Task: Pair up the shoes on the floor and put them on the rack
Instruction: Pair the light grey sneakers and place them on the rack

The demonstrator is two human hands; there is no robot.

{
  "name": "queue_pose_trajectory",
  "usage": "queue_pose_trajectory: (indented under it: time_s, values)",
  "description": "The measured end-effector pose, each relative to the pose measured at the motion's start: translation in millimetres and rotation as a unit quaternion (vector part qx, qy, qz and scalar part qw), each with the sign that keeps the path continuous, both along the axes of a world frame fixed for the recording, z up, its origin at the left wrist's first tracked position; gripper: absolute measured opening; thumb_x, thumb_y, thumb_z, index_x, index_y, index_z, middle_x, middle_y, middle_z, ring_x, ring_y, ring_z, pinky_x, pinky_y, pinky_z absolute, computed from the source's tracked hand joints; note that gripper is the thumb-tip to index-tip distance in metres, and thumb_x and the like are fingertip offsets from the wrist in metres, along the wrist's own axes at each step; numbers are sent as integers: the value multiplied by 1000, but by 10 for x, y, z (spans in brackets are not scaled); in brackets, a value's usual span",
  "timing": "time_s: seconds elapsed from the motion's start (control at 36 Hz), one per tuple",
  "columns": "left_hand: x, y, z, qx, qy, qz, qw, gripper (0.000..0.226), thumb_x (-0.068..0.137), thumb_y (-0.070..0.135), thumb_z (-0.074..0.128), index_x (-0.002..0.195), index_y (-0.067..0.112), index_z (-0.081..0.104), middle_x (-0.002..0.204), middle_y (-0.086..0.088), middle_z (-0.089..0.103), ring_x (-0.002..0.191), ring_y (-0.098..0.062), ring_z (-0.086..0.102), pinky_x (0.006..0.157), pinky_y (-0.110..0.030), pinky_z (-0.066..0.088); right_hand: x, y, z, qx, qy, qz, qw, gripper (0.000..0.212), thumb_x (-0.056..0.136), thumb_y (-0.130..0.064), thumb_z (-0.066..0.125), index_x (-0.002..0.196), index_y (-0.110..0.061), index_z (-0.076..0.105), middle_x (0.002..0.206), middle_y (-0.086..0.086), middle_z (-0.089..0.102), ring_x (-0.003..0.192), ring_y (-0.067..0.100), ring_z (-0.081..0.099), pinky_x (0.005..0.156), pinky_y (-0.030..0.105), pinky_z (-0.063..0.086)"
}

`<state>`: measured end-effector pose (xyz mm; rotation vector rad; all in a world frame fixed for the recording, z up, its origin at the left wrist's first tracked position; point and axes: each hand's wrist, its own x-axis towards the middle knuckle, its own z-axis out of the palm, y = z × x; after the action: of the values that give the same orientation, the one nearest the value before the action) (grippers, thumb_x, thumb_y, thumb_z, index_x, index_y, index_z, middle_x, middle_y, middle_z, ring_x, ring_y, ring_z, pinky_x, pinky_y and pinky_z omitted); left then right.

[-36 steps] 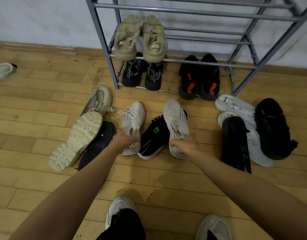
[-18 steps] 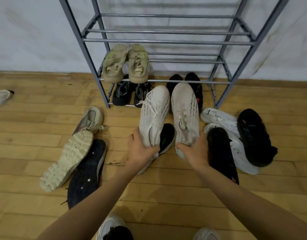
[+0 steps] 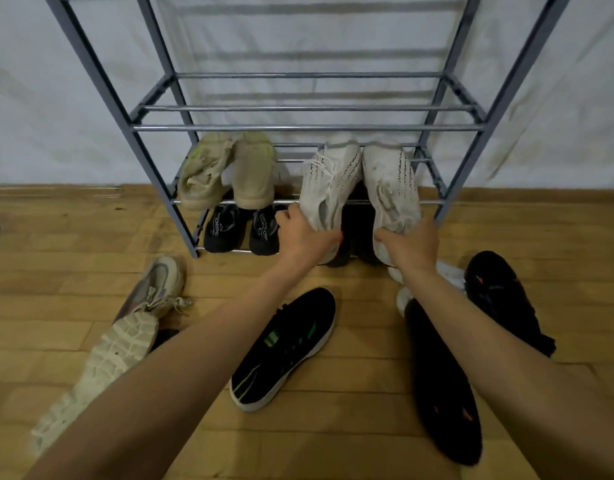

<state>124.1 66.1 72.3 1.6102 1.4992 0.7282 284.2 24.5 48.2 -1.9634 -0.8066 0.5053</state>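
Since half a second ago our left hand (image 3: 305, 237) and right hand (image 3: 414, 247) have travelled forward from above the loose pile to the rack (image 3: 101, 81), each taking a white shoe with it. Our left hand grips the heel of the left white shoe (image 3: 328, 181). Our right hand grips the heel of the right white shoe (image 3: 392, 181) the same way. Each shoe runs straight away from its hand, heel toward us and toe toward the wall, with its long axis across the rails and tilted toe-up. The two lie side by side, nearly touching, over the second tier. Their toes are at the back rail and their heels jut past the front rail (image 3: 430, 202). Whether their soles already bear on the rails we cannot tell. We judge that what remains is a short push along that axis, then letting go. Each hand serves its own shoe, and neither is nearer than the other.

Uppers are soft white knit flecked with rows of dark dashes, laces loose. The rack is thin grey metal tube, open between rails, so a shoe set short could tip. A beige pair (image 3: 253, 174) sits just beside on the same tier, with a dark pair (image 3: 225, 230) below. On the wooden floor (image 3: 367, 427) a black shoe with green marks (image 3: 288, 348) lies between our forearms.
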Motion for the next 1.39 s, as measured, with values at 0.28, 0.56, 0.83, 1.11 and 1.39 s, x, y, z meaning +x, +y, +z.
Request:
queue_pose_trajectory:
  time_s: [0.28,0.56,0.83,1.11,1.39]
  values:
    - [473,685,117,1,38,16,999,85,72,33,76,138,3,30,137,-16,28,126,-34,35,104,-45,40,371,733,140,33,11,-23,999,76,72,-23,76,135,-3,38,132,14,51,117,31,53,94,40,48]
    - [970,982,9,-45,48,30,997,83,75,32,74,138,2,28,139,-18,27,130,-35,28,104,-43,35,685,1095,45,24,-17,-52,998,77,75,-19,74,138,-2,32,133,14,49,118,31,52,87,33,45]
    - [1249,1129,-106,-74,44,57,995,86,76,30,74,141,3,24,142,-18,24,131,-36,27,108,-44,33,781,1230,-78,17,-39,-57,997,76,76,-19,72,138,-2,31,134,15,50,121,32,51,96,46,47]
    - [1174,1092,-79,-55,-12,36,998,77,81,38,66,139,7,26,138,-12,23,130,-32,25,109,-49,31,791,1154,-116,48,-38,-25,998,72,71,-21,77,128,-2,37,126,15,50,114,30,52,91,41,48]
    - [934,897,-248,44,-26,-73,996,82,77,33,75,138,8,28,142,-9,27,133,-24,29,108,-31,31,778,1036,-126,55,-52,-5,997,73,74,-19,73,135,-1,37,131,14,49,119,27,49,88,29,44]
